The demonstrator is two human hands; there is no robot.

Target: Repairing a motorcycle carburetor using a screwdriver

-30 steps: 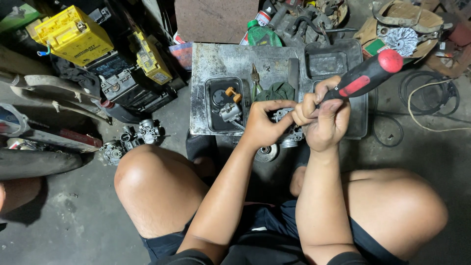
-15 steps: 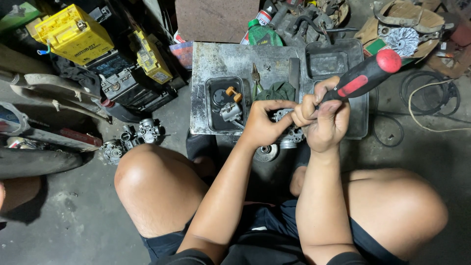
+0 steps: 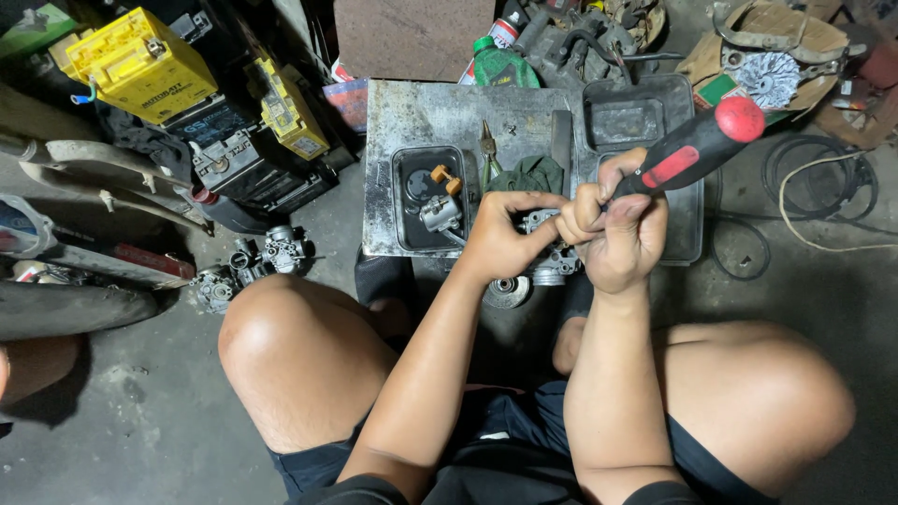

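Nothing has shifted: left hand (image 3: 500, 241) steadies grey metal carburetor (image 3: 543, 266), right hand (image 3: 622, 229) grips red-black screwdriver (image 3: 697, 145)

on my surface (image 3: 421, 117): tray (image 3: 404, 201) left, cloth (image 3: 528, 175) middle
left floor: batteries (image 3: 140, 61)
by my left knee: carburettors (image 3: 253, 266)

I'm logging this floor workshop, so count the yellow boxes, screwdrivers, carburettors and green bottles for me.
Yellow boxes: 2, one large, one small
Screwdriver: 1, in right hand
Carburettors: 2, one under left hand, one on floor
Green bottle: 1
Total: 6
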